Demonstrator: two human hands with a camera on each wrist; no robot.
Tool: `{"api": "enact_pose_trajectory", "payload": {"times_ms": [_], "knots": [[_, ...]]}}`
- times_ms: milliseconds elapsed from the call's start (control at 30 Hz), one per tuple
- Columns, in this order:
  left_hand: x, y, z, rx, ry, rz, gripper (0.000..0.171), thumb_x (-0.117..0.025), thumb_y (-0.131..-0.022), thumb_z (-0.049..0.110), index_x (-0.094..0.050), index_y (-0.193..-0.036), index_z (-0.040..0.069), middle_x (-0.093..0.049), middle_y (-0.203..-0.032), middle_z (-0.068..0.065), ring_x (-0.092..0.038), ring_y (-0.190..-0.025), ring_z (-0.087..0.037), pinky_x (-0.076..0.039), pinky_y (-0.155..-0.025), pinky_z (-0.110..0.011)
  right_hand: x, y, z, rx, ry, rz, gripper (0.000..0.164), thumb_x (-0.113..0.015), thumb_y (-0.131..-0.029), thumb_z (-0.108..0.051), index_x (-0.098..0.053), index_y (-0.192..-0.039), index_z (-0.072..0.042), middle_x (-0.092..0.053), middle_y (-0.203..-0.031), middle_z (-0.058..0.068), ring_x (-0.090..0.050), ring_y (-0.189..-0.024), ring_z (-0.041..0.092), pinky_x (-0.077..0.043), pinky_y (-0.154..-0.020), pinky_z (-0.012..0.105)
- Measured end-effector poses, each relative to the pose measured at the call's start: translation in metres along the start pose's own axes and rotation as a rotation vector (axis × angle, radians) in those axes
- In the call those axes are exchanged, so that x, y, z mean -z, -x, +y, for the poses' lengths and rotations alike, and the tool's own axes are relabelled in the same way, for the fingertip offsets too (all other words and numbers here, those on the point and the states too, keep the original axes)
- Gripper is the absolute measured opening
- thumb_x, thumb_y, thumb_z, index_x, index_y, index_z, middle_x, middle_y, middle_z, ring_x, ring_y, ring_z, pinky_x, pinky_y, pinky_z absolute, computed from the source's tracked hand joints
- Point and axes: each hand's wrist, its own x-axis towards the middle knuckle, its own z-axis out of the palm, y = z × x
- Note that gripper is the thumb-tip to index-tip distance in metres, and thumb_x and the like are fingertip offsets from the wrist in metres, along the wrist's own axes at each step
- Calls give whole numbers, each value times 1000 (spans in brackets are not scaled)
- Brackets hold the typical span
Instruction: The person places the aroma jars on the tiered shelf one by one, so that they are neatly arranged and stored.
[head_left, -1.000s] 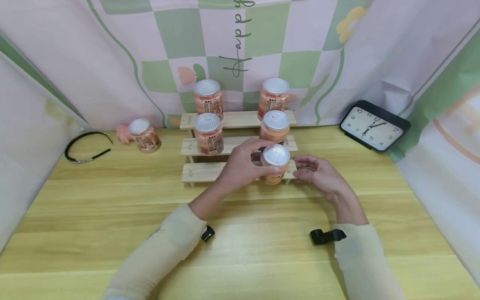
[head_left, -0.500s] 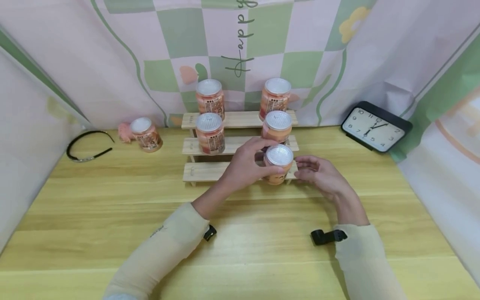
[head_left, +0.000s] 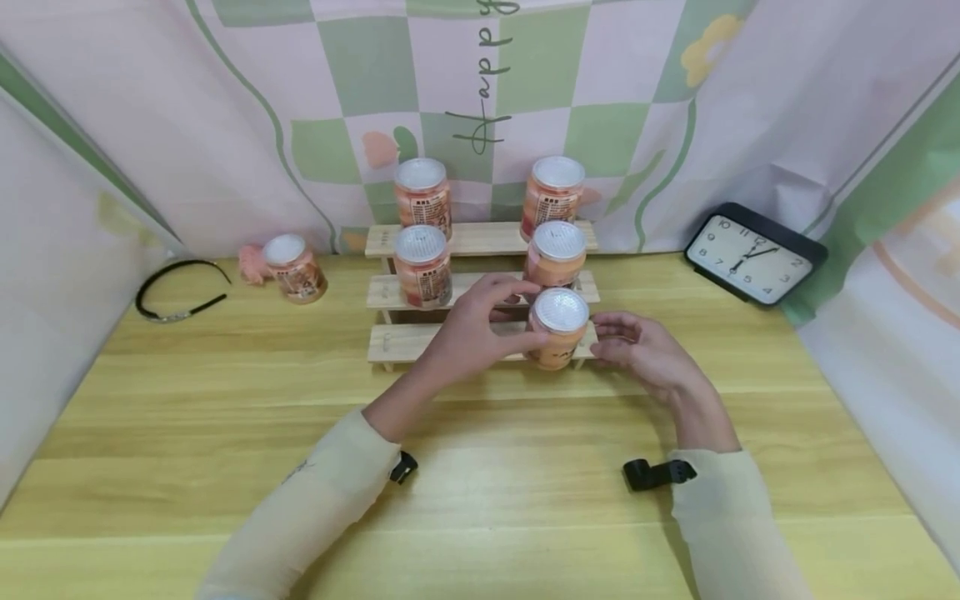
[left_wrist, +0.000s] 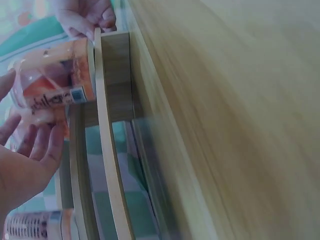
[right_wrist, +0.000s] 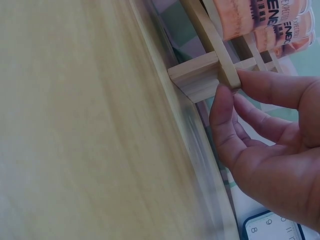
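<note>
A clear jar (head_left: 558, 348) with orange contents and a ridged silvery lid stands upright at the right end of the bottom step of a three-step wooden display rack (head_left: 411, 342). Around its left side is my left hand (head_left: 468, 329), the fingers loosely bent. In the left wrist view a gap shows between these fingers (left_wrist: 44, 145) and the jar's wall. My right hand (right_wrist: 272, 135) pinches the end of the bottom step between thumb and forefinger. Similar jars stand on the upper steps: one at middle left (head_left: 423, 271), one at middle right (head_left: 555, 258), two on top.
On the table's left lie a black headband (head_left: 180, 292) and a pink fluffy item (head_left: 253, 265) beside another jar (head_left: 296, 271). A black-framed clock (head_left: 753, 254) stands at the back right. A patterned curtain (head_left: 480, 83) hangs right behind the rack.
My left hand has loosened from the front jar and drawn slightly to the left. The jar stays in place, and my right hand keeps its hold on the rack. The view has shifted slightly.
</note>
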Motion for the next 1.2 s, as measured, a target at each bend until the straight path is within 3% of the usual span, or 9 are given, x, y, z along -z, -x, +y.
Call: {"api": "enact_pose_trajectory", "payload": {"times_ms": [233,567,733,933,1200], "knots": [[18,14,-6,54,49,-4,54,-85,-86,21,-64,-134,6,-57,-132,-4,-57,-118,-25,-53,-98,-44,1,0,0,4,1,-1,61,-63,-95,2,-34,-148,11,-42,-134,23,-57,-105,17,-55,-92,29],[40,33,-16,75,171,62,42,-79,-90,12,-67,-128,2,-65,-125,-13,-61,-113,-27,-52,-97,-38,-1,-1,2,-4,-8,-2,61,-63,-95,2,-33,-148,11,-42,-133,22,-55,-107,18,-54,-92,29],[51,39,-16,74,199,73,40,-77,-90,7,-66,-128,-1,-63,-125,-22,-60,-114,-40,-52,-98,-42,0,0,0,3,5,0,61,-62,-96,1,-34,-148,11,-41,-135,24,-56,-107,18,-54,-93,29],[69,46,-19,101,156,80,39,-78,-91,11,-66,-126,-2,-66,-123,-17,-60,-113,-42,-52,-96,-40,0,0,0,7,4,3,60,-62,-96,2,-34,-148,11,-42,-134,23,-57,-106,17,-54,-92,29],[94,55,-31,150,89,126,34,-78,-92,17,-69,-123,6,-69,-121,-8,-65,-111,-28,-53,-94,-42,-1,0,0,12,5,1,60,-62,-95,3,-34,-148,11,-42,-134,24,-57,-106,18,-54,-92,29]]}}
